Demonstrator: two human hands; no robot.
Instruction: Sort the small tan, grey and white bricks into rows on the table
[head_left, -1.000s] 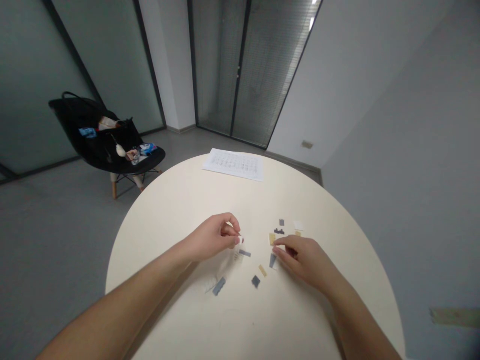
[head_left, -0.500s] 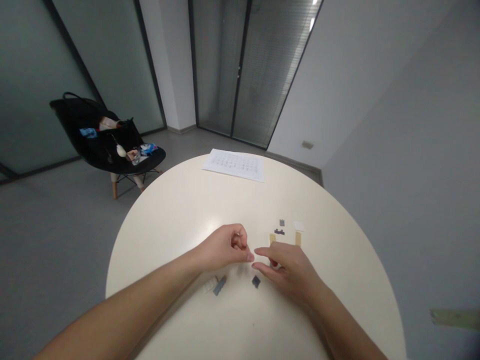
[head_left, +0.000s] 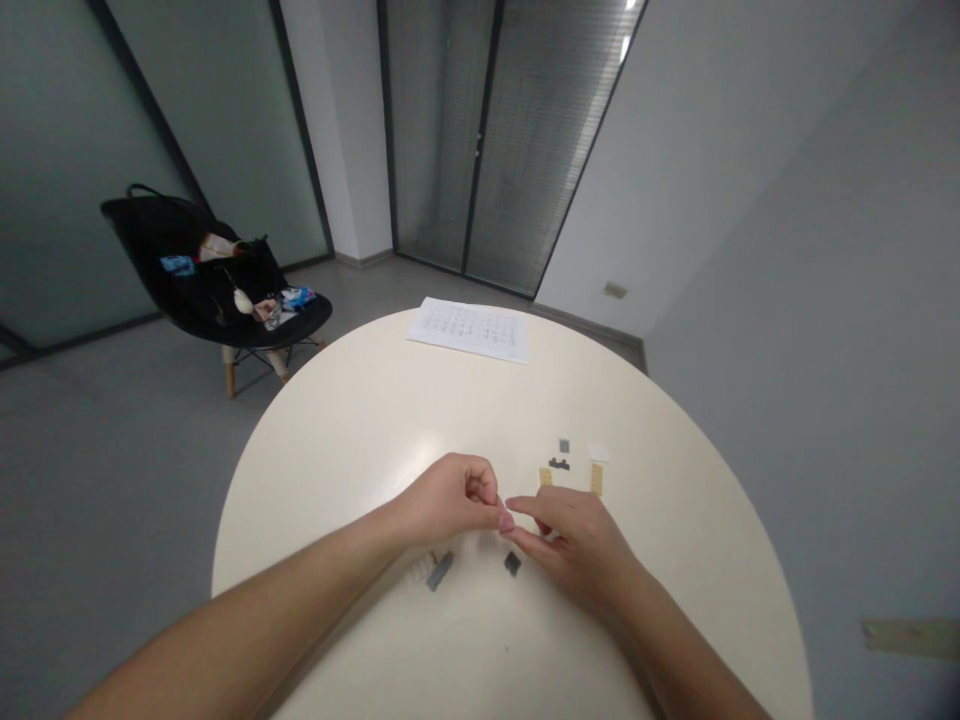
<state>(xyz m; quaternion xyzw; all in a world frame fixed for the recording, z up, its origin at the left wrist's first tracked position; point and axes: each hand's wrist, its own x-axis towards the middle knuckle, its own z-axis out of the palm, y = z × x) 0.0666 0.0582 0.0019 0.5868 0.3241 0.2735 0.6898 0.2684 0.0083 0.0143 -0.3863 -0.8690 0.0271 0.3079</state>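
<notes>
My left hand (head_left: pixel 450 498) is curled into a pinch, and its fingertips hide whatever they may hold. My right hand (head_left: pixel 574 548) faces it with thumb and forefinger apart, almost touching my left fingertips. Small flat plastic pieces lie on the round cream table (head_left: pixel 360 430). Beyond my right hand are a grey square piece (head_left: pixel 563 446), a dark notched piece (head_left: pixel 558 464), a white piece (head_left: pixel 598 452), a tan piece (head_left: pixel 545 477) and a tan strip (head_left: pixel 596 479). Below my hands lie a dark grey square (head_left: pixel 512 563), a grey strip (head_left: pixel 440 571) and a translucent white piece (head_left: pixel 417 573).
A printed sheet of paper (head_left: pixel 469 330) lies at the table's far edge. Behind the table, a black chair (head_left: pixel 217 280) with wooden legs holds a black bag and assorted small items. Glass doors with blinds stand beyond, and grey floor surrounds the table.
My hands have moved closer together, and the left no longer shows the white piece at its fingertips. Several pieces between my hands earlier are no longer visible, while the tan strip now shows.
</notes>
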